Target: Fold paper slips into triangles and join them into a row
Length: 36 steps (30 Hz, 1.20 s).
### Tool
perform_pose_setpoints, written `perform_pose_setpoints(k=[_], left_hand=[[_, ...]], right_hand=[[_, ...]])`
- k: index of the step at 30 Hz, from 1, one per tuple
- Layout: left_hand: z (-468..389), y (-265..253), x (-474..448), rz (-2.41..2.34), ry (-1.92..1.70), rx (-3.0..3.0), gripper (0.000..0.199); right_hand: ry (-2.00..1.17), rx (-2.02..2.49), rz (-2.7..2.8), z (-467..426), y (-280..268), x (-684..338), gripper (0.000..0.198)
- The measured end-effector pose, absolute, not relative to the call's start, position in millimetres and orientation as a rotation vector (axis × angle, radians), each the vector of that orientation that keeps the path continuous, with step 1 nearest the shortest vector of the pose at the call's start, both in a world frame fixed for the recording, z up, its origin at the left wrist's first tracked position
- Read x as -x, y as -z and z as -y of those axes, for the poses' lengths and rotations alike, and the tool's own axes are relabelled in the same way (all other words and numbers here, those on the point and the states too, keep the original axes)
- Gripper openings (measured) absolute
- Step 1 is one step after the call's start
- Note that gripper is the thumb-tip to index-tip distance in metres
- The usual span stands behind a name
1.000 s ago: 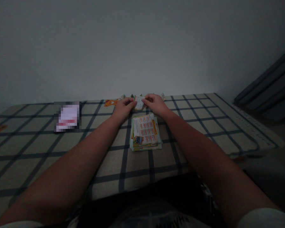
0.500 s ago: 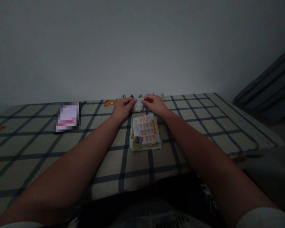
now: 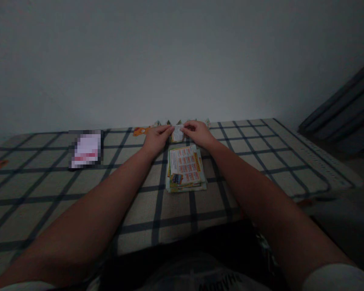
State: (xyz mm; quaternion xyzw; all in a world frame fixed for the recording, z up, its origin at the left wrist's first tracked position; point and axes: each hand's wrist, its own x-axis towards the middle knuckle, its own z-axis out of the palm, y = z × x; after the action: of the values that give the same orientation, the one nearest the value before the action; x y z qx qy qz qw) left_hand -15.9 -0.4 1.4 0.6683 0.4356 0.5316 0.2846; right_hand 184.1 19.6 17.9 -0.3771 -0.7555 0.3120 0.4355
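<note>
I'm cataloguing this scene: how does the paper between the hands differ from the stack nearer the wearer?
The left hand and right hand hold the paper; the stack lies untouched on the checked cloth.
The paper's visible side shows small dark print; the stack's top shows orange blocks.
The paper looks smaller than the stack, though it is farther off.
Both are printed.

Dim light; bare grey wall [image 3: 182,60]; dark curtain [image 3: 346,105].

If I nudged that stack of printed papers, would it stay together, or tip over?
The paper stack probably wouldn't stay neat: its edges are uneven, so its layers may slip apart. It looks fairly thin, so it's likely light. Lying flat on the checked cloth, it seems unlikely to tip.
</note>
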Motion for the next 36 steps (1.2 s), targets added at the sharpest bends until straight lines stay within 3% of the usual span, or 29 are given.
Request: perform_pose_setpoints(k=[9,36], left_hand=[[7,-9,12,-1.190,-1.464,-1.662,0.027],[3,-6,12,-1.102,-1.400,-1.710,0.035]], right_hand=[[-0.765,0.968,1.929,-15,-23,-185,0.015],[-1.000,0.929,1.714,-8,-30,-181,0.027]])
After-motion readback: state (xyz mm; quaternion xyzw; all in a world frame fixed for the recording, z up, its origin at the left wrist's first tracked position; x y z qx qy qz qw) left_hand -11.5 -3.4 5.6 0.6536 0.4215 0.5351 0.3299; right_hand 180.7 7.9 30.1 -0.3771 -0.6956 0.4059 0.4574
